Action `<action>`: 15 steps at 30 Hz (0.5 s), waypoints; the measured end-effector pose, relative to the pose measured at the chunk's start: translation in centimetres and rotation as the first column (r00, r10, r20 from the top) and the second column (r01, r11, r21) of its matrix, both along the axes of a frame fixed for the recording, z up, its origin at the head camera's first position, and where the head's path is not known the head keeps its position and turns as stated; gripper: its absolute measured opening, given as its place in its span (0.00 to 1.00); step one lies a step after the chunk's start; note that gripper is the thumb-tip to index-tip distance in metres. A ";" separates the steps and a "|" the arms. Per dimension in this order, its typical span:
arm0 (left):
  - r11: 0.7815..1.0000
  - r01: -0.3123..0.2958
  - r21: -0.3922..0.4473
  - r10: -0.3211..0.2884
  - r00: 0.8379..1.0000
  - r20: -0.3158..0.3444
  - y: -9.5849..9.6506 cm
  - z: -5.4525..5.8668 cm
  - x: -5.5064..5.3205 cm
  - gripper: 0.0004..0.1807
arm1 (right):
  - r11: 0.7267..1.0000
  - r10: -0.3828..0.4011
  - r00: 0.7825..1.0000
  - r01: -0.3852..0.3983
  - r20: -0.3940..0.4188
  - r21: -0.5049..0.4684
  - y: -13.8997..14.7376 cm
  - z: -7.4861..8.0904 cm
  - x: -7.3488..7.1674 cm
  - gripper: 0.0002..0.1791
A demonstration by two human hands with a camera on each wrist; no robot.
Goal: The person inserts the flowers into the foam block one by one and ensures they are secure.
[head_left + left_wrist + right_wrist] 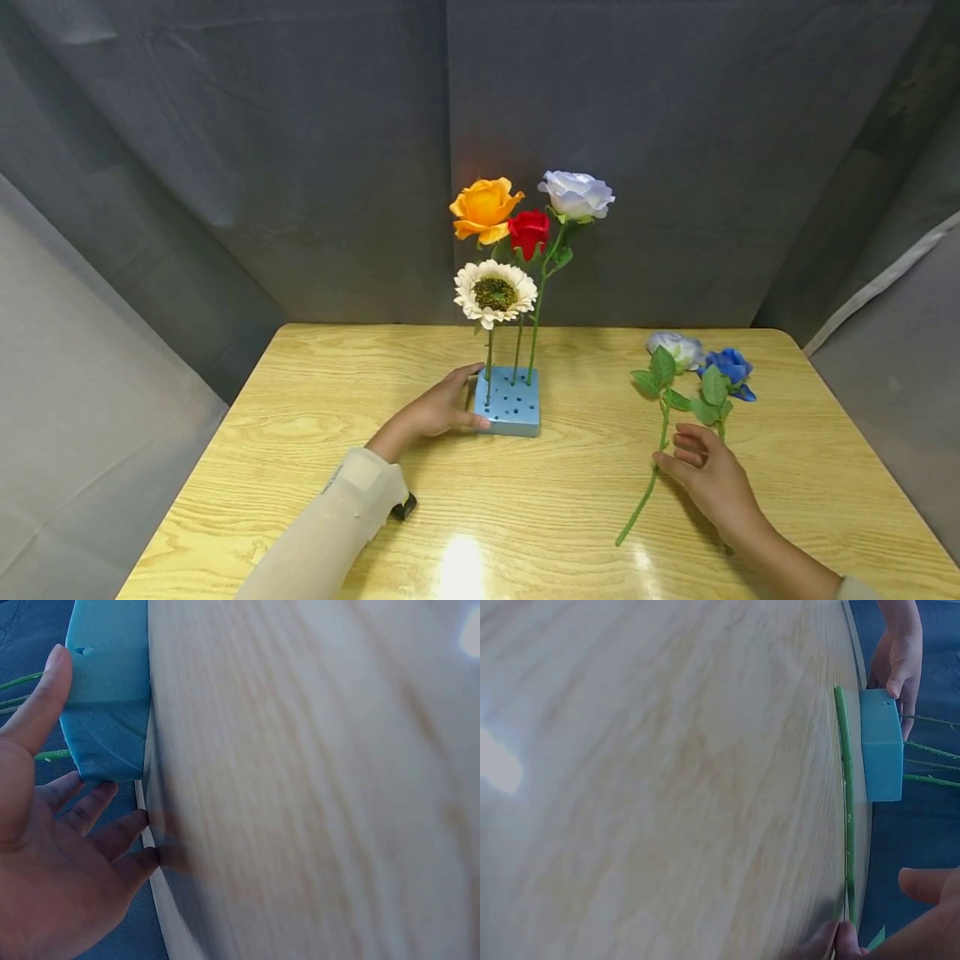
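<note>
My left hand (442, 406) holds the left side of a light blue block (517, 427) with holes in its top. Its thumb lies at the front corner and its fingers reach along the side. In the block stand an orange rose (483, 210), a red rose (529, 232), a pale lilac rose (577, 195) and a cream sunflower (495, 293). At the right, my right hand (712, 479) is at the green stem (845, 787) of a lying pale lilac rose (677, 350). In the right wrist view, fingertips touch that stem while the thumb stands apart.
A blue rose (727, 371) lies beside the lilac one, its stem partly hidden by my right hand. A small black object (405, 507) shows beside the left sleeve. Grey cloth (360, 167) hangs behind the wooden table (300, 400).
</note>
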State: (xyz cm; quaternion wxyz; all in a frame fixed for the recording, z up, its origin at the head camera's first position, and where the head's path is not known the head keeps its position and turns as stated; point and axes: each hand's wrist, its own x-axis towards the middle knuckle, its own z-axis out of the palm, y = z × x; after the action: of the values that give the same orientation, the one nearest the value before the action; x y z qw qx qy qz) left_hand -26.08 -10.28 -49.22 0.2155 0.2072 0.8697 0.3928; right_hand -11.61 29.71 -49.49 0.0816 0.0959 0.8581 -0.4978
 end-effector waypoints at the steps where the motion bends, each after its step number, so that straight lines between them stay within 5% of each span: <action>1: 1.000 0.000 -0.002 0.000 1.000 0.000 0.0 0.0 0.0 0.60 | 1.000 0.007 1.000 -0.007 0.005 0.003 0.0 -0.1 0.0 0.48; 15: 1.000 -0.003 0.013 0.003 1.000 0.015 0.1 0.3 0.2 0.61 | 0.988 0.043 0.998 -0.038 -0.034 0.148 -0.1 -0.8 -1.4 0.50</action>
State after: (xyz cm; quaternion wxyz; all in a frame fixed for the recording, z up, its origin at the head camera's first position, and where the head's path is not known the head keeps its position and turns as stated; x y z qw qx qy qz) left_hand -25.86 -10.21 -48.92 0.2203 0.2042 0.8657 0.4003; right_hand -13.00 29.57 -50.30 0.0686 0.0750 0.8957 -0.4328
